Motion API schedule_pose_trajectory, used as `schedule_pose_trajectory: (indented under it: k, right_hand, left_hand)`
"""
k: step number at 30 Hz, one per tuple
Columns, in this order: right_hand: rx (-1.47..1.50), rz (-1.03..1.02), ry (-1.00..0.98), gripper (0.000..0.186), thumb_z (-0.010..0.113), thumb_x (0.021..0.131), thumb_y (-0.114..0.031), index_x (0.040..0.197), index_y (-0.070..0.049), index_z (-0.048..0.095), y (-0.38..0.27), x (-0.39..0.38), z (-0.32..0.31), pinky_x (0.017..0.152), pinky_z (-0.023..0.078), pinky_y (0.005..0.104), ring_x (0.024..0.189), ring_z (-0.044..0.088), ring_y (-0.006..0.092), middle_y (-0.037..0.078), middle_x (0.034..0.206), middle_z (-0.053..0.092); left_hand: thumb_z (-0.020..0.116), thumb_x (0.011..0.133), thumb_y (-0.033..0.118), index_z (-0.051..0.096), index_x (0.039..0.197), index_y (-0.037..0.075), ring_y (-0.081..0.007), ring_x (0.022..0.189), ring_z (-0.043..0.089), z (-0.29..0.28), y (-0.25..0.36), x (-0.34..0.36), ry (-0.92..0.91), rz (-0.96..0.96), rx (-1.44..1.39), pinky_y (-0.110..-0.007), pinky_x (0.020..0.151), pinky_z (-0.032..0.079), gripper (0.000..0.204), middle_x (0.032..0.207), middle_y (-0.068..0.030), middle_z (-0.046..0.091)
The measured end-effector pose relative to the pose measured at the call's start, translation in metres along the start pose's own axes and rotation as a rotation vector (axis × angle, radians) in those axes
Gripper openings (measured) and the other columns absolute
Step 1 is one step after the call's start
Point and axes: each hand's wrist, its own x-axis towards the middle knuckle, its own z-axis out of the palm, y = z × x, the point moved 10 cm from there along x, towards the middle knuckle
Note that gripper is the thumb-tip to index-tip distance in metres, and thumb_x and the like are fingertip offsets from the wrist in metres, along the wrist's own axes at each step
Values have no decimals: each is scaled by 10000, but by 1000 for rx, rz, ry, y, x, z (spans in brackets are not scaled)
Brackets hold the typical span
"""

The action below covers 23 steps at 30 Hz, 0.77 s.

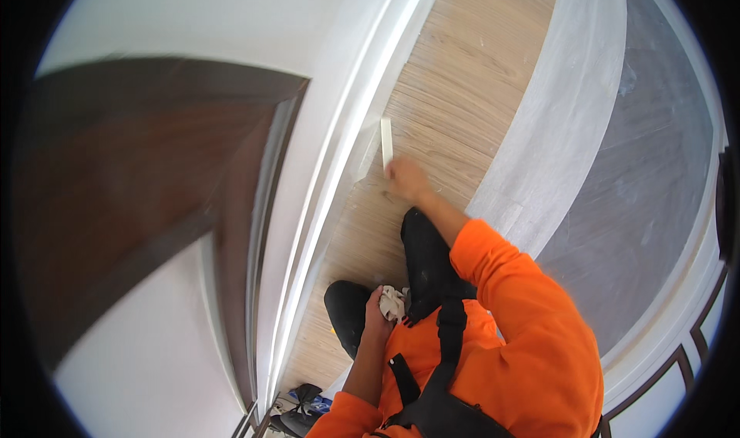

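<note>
My right hand (pixel 410 181) is reaching out over the wood-look floor, its fingers closed and slightly blurred. It grips the near end of a narrow, straight, cream-white strip (pixel 386 135), whose exact kind I cannot make out. The strip lies beside the foot of the white wall, where a pale band meets the floorboards (pixel 455 107). Close to my knees, my left hand (pixel 375 315) is closed around a crumpled off-white rag (pixel 392 305). Both sleeves are orange.
A white wall with trim (pixel 339 130) and a dark brown framed panel (pixel 139 176) runs along the left. To the right, a whitish strip (pixel 566 114) crosses the floor, with grey flooring (pixel 632 199) beyond it. Dark bags (pixel 304 407) lie by the wall at the bottom.
</note>
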Motion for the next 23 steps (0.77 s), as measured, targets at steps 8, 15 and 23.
schedule_pose_trajectory:
  k: [8, 15, 23]
  right_hand:
    - [-350, -607, -1117, 207, 534, 745, -138, 919, -73, 626, -115, -286, 91, 736, 448, 430, 885, 599, 308, 130, 904, 635]
    - [-248, -907, -991, 128, 539, 777, -130, 833, -41, 613, -152, -413, 55, 683, 448, 384, 762, 595, 299, 121, 777, 627]
    - [102, -717, -539, 139, 604, 772, -152, 855, -43, 628, -140, -481, 49, 673, 462, 367, 752, 619, 246, 140, 795, 632]
  left_hand:
    - [380, 910, 455, 553, 918, 66, -256, 806, 596, -6, 38, -57, -322, 408, -151, -385, 713, 487, 426, 857, -109, 611]
    - [387, 941, 419, 530, 1049, 77, -230, 898, 589, -38, 6, -119, -479, 702, -102, -363, 743, 491, 385, 970, -72, 601]
    - [615, 840, 394, 357, 1227, 163, -221, 979, 560, -75, -64, -166, -527, 785, -55, -443, 807, 486, 519, 1106, -32, 521]
